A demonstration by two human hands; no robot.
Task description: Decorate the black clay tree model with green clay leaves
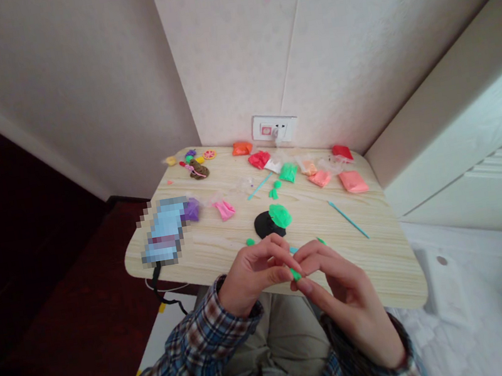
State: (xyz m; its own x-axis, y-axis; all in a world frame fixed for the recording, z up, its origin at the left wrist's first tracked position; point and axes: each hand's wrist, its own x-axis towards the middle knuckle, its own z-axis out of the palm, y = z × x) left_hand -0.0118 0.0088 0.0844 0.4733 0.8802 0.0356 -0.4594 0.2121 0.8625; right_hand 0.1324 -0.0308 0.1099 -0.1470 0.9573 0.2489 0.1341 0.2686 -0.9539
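Note:
Between the fingertips of my left hand (258,270) and my right hand (339,282) is a small piece of green clay (296,274). Both hands pinch it above the table's near edge. Just beyond them lies a black disc-like piece (264,225), with a flattened green clay shape (280,215) resting on its right part. A small green clay bit (250,241) sits left of the disc, and another green bit (321,240) shows behind my right hand. Farther back is a green bow-shaped clay piece (275,190). A blue stick (294,250) is partly hidden by my fingers.
Packets of coloured clay, such as a green one (289,173) and a pink one (224,209), lie across the wooden table (223,256). A blurred phone (165,230) with a cable is at left. A blue tool (349,220) lies at right. A wall socket (274,127) is behind.

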